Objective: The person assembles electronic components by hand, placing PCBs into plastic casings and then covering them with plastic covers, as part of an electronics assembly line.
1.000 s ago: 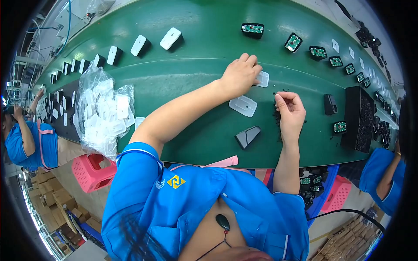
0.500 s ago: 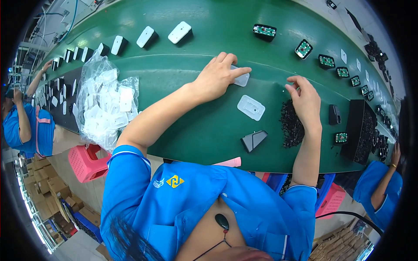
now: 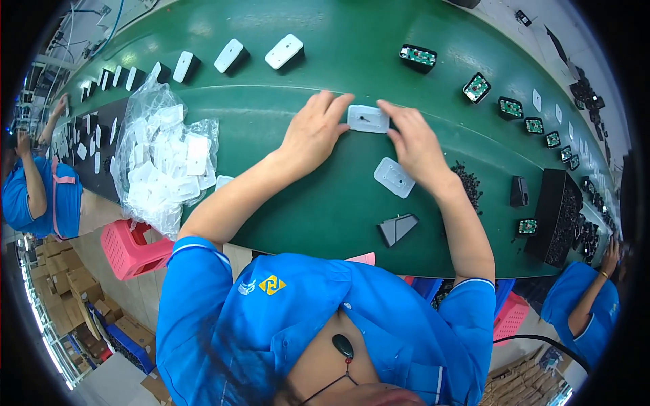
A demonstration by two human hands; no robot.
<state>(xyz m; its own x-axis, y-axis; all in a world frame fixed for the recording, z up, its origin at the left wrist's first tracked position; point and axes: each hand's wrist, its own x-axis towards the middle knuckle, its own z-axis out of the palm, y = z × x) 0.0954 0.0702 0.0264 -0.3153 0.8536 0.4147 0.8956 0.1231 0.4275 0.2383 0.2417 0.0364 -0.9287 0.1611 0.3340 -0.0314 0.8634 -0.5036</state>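
Observation:
Between my hands lies a translucent white plastic cover (image 3: 374,122), with a small black part (image 3: 363,118) on its inner face. My left hand (image 3: 315,132) grips the left end with thumb and fingers. At the right end, my right hand (image 3: 418,143) pinches the edge the same way. Nearer to me rests a second white plastic cover (image 3: 394,178). Below that stands a grey and black wedge-shaped housing (image 3: 398,230). A pile of small black parts (image 3: 468,188) is partly hidden behind my right forearm.
An open plastic bag (image 3: 166,152) of white covers lies left. Along the far side stand white-topped black housings (image 3: 284,52) and housings with green circuit boards (image 3: 418,57). A black bin (image 3: 558,216) of small parts stands right. Co-workers sit at both sides; a pink stool (image 3: 132,250) is lower left.
My right hand has moved left and away from the pile of black parts to the cover. My left hand has shifted to the cover's left end, and a black part now shows on it.

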